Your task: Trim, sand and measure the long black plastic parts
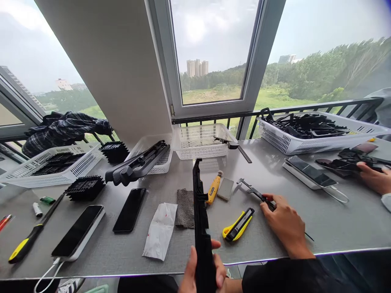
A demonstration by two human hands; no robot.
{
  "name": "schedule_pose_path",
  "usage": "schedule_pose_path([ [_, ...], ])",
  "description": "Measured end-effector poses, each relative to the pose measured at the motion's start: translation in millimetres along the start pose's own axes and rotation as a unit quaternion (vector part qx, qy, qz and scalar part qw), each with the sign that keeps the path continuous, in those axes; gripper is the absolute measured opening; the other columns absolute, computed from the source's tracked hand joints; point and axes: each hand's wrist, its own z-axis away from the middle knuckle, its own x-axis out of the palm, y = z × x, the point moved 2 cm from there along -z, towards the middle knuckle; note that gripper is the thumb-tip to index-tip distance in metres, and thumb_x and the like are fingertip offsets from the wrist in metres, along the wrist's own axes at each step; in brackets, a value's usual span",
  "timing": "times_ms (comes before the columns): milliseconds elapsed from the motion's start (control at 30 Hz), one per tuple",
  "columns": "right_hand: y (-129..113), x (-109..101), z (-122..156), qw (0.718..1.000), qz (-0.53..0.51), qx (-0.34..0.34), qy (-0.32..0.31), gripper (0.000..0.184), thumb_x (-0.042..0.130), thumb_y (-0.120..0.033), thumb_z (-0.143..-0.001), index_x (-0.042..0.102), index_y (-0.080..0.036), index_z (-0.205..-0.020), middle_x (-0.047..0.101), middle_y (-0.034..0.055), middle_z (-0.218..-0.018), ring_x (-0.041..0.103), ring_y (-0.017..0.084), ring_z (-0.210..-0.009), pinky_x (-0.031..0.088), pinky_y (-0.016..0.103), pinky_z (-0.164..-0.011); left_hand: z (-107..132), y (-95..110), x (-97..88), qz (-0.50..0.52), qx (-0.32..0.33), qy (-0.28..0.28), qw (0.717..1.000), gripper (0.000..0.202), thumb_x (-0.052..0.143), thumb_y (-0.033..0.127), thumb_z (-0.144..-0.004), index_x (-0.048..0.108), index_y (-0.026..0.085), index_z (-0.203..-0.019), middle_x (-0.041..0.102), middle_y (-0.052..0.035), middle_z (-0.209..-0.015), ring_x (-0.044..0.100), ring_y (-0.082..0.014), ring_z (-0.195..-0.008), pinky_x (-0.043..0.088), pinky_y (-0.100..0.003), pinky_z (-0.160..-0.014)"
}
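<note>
My left hand (pixel 218 270) is closed around a long, narrow black plastic part (pixel 201 219) held upright at the table's front edge. Notches and small hooks run along its side. To the right, my right hand (pixel 285 224) grips a dark caliper (pixel 252 189) by its body; its jaws point to the far left, and its thin depth rod sticks out below the hand. A yellow utility knife (pixel 238 224) lies between the two hands. Behind it are a yellow-handled tool (pixel 214 187) and a small grey block (pixel 226 189). A dark cloth (pixel 185 208) is partly hidden by the black part.
White baskets (pixel 198 156) line the back; the right basket (pixel 293 146) holds many black parts. Larger black parts (pixel 137 165) lean on another. Phones (pixel 130 211), white paper (pixel 160 232) and a file (pixel 29 240) lie left. Another person's hand (pixel 375 179) holds a black part at right.
</note>
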Motion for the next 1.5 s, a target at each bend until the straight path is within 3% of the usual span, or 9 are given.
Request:
schedule_pose_path([
  [300, -2.4, -1.5, 1.5, 0.991, -0.021, -0.104, 0.082, 0.047, 0.049, -0.05, -0.092, 0.08, -0.02, -0.11, 0.076, 0.0178, -0.125, 0.061, 0.044, -0.123, 0.049, 0.061, -0.105, -38.6, 44.5, -8.2, -0.064, 0.074, 0.107, 0.989, 0.067, 0.071, 0.075, -0.094, 0.07, 0.019, -0.132, 0.062, 0.0025, -0.077, 0.045, -0.006, -0.051, 0.036, -0.018, -0.047],
  [400, -13.8, -1.5, 17.0, 0.979, -0.045, -0.17, 0.105, 0.044, 0.049, -0.053, -0.099, 0.081, -0.023, -0.1, 0.079, 0.0156, -0.114, 0.067, 0.042, -0.115, 0.052, 0.057, -0.098, -40.3, 38.1, -17.2, -0.065, 0.077, 0.088, 0.991, 0.071, 0.073, 0.075, -0.093, 0.072, 0.016, -0.133, 0.065, -0.0007, -0.074, 0.054, -0.0112, -0.057, 0.042, -0.023, -0.054],
  [533, -37.8, 18.7, 54.0, 0.978, -0.067, -0.191, -0.057, 0.051, 0.049, -0.065, -0.105, 0.082, -0.027, -0.107, 0.068, -0.0001, -0.06, 0.068, 0.024, -0.053, 0.047, 0.035, -0.057, -39.3, 33.8, -17.5, -0.069, 0.093, 0.045, 0.992, 0.07, 0.074, 0.069, -0.095, 0.075, 0.012, -0.136, 0.074, -0.0088, -0.082, 0.069, -0.02, -0.075, 0.051, -0.029, -0.068],
  [600, -52.9, 27.6, 70.7, 0.975, -0.038, -0.2, -0.087, 0.051, 0.047, -0.065, -0.108, 0.081, -0.029, -0.119, 0.069, -0.001, -0.059, 0.072, 0.025, -0.054, 0.046, 0.033, -0.056, -40.0, 31.4, -13.6, -0.07, 0.101, 0.027, 0.992, 0.071, 0.07, 0.069, -0.096, 0.074, 0.013, -0.138, 0.074, -0.0091, -0.084, 0.069, -0.02, -0.077, 0.051, -0.029, -0.071],
  [800, -91.4, 25.9, 89.0, 0.96, -0.033, -0.259, -0.101, 0.042, 0.061, -0.063, -0.103, 0.075, -0.028, -0.121, 0.084, 0.0034, -0.089, 0.083, 0.027, -0.078, 0.054, 0.031, -0.063, -50.2, 19.4, -9.3, -0.049, 0.044, 0.016, 0.998, 0.071, 0.064, 0.082, -0.094, 0.071, 0.02, -0.129, 0.047, 0.0085, -0.067, 0.021, -0.0011, -0.042, 0.025, -0.017, -0.041],
  [933, -98.0, 18.7, 92.3, 0.956, -0.064, -0.273, -0.087, 0.023, 0.062, -0.046, -0.097, 0.068, -0.028, -0.11, 0.079, 0.0003, -0.092, 0.079, 0.023, -0.074, 0.057, 0.031, -0.064, -55.3, 19.8, -11.2, -0.018, 0.025, 0.013, 0.999, 0.068, 0.057, 0.086, -0.095, 0.068, 0.023, -0.119, 0.044, 0.0101, -0.065, 0.018, -0.0017, -0.038, 0.027, -0.015, -0.035],
  [1233, -104.2, 21.5, 94.1, 0.974, -0.009, -0.169, -0.151, 0.048, 0.058, -0.036, -0.092, 0.065, -0.026, -0.138, 0.082, 0.0089, -0.117, 0.083, 0.031, -0.095, 0.056, 0.037, -0.073, -51.9, 23.1, -2.3, -0.079, 0.016, 0.079, 0.994, 0.076, 0.061, 0.084, -0.094, 0.069, 0.018, -0.13, 0.062, 0.0025, -0.071, 0.053, -0.0114, -0.049, 0.044, -0.022, -0.041],
  [1367, -107.3, 19.9, 88.0, 0.961, 0.056, -0.115, -0.247, 0.02, 0.058, -0.029, -0.088, 0.069, -0.026, -0.104, 0.083, 0.0082, -0.092, 0.081, 0.033, -0.083, 0.044, 0.034, -0.065, -50.3, 25.2, -0.6, -0.089, 0.011, 0.081, 0.993, 0.07, 0.069, 0.078, -0.093, 0.074, 0.013, -0.117, 0.067, -0.0014, -0.073, 0.06, -0.0135, -0.057, 0.046, -0.023, -0.05],
  [1500, -94.9, 18.1, 87.5, 0.964, -0.07, -0.147, -0.208, 0.017, 0.056, -0.041, -0.095, 0.063, -0.026, -0.09, 0.076, 0.0045, -0.075, 0.073, 0.028, -0.07, 0.044, 0.033, -0.065, -51.2, 24.7, -1.1, -0.1, 0.036, 0.092, 0.99, 0.066, 0.068, 0.074, -0.095, 0.073, 0.014, -0.124, 0.07, -0.0026, -0.077, 0.06, -0.0129, -0.056, 0.045, -0.024, -0.052],
])
